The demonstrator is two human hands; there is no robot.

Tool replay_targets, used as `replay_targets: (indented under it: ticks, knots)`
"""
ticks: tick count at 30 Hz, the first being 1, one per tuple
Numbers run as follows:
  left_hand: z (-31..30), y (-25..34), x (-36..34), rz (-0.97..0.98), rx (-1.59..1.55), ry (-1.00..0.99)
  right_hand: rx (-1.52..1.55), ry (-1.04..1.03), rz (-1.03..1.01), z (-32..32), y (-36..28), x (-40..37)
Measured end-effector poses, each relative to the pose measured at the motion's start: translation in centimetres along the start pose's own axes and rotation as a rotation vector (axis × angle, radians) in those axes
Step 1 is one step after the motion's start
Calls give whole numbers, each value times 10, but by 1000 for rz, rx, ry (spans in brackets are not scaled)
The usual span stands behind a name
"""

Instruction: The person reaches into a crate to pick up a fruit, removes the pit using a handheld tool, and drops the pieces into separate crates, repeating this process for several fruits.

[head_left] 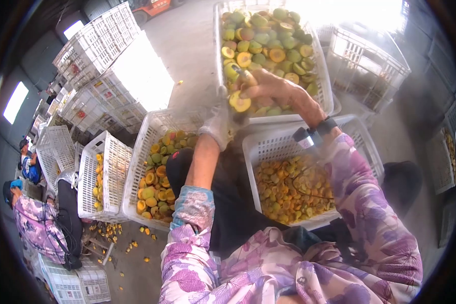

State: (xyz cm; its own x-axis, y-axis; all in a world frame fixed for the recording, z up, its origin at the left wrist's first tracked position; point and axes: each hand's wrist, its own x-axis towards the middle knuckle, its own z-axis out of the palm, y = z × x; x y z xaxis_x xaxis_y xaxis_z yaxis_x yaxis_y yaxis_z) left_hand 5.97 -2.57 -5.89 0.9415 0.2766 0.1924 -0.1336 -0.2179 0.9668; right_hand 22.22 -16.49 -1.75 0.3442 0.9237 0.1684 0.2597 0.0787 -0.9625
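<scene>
My right hand [276, 90] is closed around a slim tool with a tan handle [246, 77], over the near left part of a white crate [289, 119]. That crate is heaped with green and yellow peach-like fruits [262, 38], some halved to show yellow flesh. Just below my right fingers, a fruit half [239, 102] turns its cut face up. My left hand [218, 124], in a whitish glove, is beside it at the crate's near left corner; motion blur smears its fingers.
Between my legs stands a crate [256, 152] of small yellow-orange pieces [289, 187]. Another crate [130, 195] with fruit halves [154, 187] is at my left. Stacked crates [99, 45] rise behind it. Two people sit at far left; fruit scraps [109, 232] litter the floor.
</scene>
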Motion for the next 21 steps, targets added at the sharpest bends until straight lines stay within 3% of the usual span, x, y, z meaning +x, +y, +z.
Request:
replay_targets:
  ticks: [2, 6, 8, 9, 10, 13, 15, 18, 19, 21]
  knots:
    - [14, 13, -1, -148, -600, 71, -26, -37, -5, 12, -11, 1]
    - [16, 30, 1, -109, -918, 193, -238, 217, -110, 19, -39, -11]
    - [17, 43, 0, -87, -933, 231, -665, 670, -391, 36, -42, -29]
    - [19, 52, -2, -104, -908, 353, -641, 722, -396, 47, -29, -33]
    - [21, 58, -4, -122, -880, 475, -640, 722, -394, 60, -22, -39]
    - [25, 61, -9, -89, -815, 515, -457, 668, -252, 95, -11, -52]
    - [27, 55, -9, -42, -755, 478, -782, 704, -81, 111, -9, -51]
    - [36, 71, -24, 46, -580, 489, -821, 708, 1, 123, -4, -44]
    - [38, 77, -28, 79, -465, 531, -812, 735, -66, 124, -3, -44]
    - [34, 64, -18, 69, -533, 528, -798, 756, -47, 129, -2, -39]
